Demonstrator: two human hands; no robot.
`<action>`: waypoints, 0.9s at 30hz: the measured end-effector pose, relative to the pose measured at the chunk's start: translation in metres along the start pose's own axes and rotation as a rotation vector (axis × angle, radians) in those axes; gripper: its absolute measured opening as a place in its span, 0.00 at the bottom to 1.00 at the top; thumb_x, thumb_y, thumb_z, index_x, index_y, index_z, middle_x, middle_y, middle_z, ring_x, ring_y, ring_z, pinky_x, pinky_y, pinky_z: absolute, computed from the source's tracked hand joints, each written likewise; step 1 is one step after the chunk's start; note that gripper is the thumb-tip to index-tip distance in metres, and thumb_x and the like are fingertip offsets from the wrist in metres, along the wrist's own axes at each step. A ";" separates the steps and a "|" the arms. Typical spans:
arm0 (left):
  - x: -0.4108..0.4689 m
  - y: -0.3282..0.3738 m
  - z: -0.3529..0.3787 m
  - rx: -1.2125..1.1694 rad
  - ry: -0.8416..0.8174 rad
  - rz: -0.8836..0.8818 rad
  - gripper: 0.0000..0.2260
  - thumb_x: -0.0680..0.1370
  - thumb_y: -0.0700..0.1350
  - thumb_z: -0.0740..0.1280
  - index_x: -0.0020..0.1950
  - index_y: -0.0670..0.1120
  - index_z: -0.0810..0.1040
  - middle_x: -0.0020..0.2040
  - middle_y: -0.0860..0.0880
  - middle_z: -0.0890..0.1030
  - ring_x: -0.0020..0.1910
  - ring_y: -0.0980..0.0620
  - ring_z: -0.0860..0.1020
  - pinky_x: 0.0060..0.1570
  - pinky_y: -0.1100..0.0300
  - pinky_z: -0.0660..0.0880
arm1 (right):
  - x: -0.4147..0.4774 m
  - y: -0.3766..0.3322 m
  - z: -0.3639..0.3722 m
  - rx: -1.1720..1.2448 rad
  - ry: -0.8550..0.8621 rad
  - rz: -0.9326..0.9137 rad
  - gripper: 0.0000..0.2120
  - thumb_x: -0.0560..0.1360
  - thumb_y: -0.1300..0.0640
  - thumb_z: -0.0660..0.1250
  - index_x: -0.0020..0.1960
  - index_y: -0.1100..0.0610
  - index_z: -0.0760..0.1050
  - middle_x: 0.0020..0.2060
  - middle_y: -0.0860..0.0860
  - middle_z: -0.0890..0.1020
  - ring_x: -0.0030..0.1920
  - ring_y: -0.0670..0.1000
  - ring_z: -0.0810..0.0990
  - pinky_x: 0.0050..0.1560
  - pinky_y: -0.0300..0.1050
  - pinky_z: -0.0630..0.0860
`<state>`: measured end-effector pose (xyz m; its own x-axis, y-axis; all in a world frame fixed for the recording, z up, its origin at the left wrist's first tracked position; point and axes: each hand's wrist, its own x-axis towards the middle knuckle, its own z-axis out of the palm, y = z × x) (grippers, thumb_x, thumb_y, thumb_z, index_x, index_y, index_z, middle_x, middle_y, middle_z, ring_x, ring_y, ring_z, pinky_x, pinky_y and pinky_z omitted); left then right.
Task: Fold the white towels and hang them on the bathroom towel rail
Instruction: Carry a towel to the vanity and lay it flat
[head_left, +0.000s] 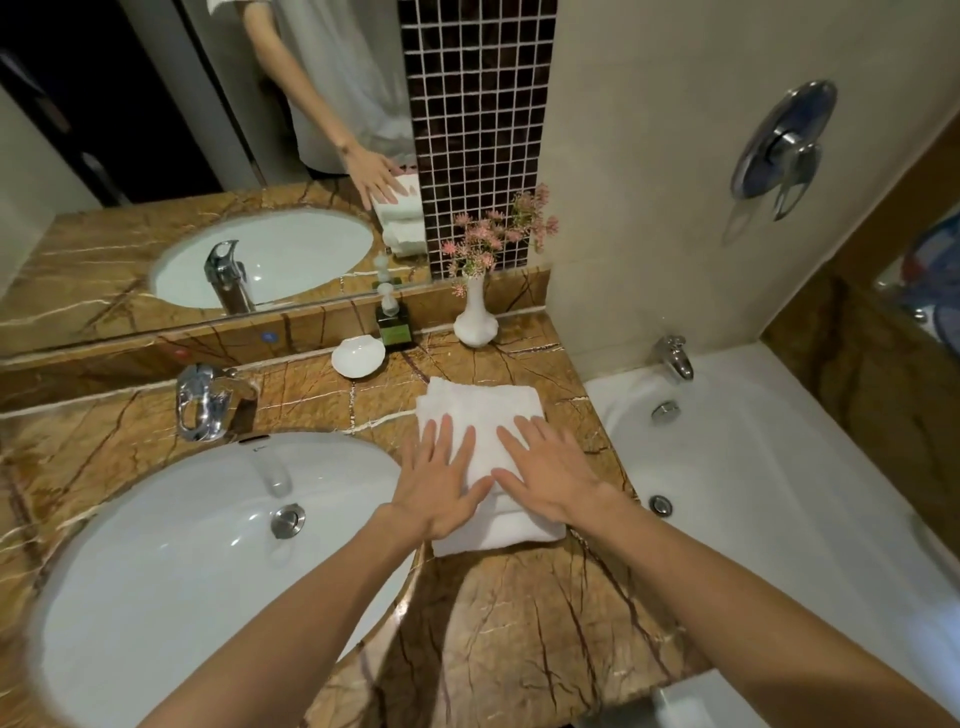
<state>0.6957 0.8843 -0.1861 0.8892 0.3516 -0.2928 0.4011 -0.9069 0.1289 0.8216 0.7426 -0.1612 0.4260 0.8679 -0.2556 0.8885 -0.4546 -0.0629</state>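
The folded white towels (483, 410) lie stacked on the marble counter (519, 623), in the strip between the sink (182, 545) on the left and the bathtub (753, 467) on the right, short of the white vase (475, 322) and soap dish (358, 356) at the far edge. The left hand (441, 491) and right hand (553, 480) rest flat on the top towel side by side, fingers (444, 434) straight and spread, gripping nothing. Judged step: pressing the fold flat. Pressure should run evenly from the centre outward so the layers sit square; the near edges look slightly stepped and merit aligning. No towel rail is in view; hanging is not yet done.
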 end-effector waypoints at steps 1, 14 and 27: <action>0.000 -0.001 0.000 -0.015 0.005 0.005 0.33 0.78 0.67 0.42 0.78 0.52 0.40 0.78 0.42 0.39 0.76 0.41 0.37 0.72 0.39 0.38 | 0.000 0.000 -0.001 0.007 0.004 0.000 0.31 0.80 0.38 0.45 0.78 0.52 0.51 0.77 0.56 0.57 0.75 0.59 0.54 0.72 0.60 0.56; 0.073 -0.043 -0.041 -0.267 -0.018 -0.133 0.24 0.82 0.54 0.53 0.76 0.47 0.58 0.76 0.43 0.58 0.75 0.42 0.54 0.74 0.44 0.53 | 0.071 0.031 -0.025 0.310 -0.111 0.118 0.25 0.83 0.45 0.47 0.78 0.50 0.52 0.78 0.53 0.56 0.77 0.57 0.52 0.74 0.59 0.52; 0.002 -0.044 -0.059 -0.583 0.133 -0.048 0.07 0.77 0.45 0.67 0.51 0.51 0.70 0.50 0.50 0.74 0.48 0.52 0.72 0.43 0.59 0.68 | 0.034 0.023 -0.033 0.419 0.192 0.104 0.09 0.73 0.55 0.63 0.53 0.50 0.71 0.53 0.48 0.76 0.56 0.53 0.72 0.58 0.50 0.70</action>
<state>0.6928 0.9388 -0.1369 0.8718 0.4492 -0.1954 0.4631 -0.6254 0.6281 0.8627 0.7683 -0.1395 0.5683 0.8167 -0.1005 0.7107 -0.5487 -0.4403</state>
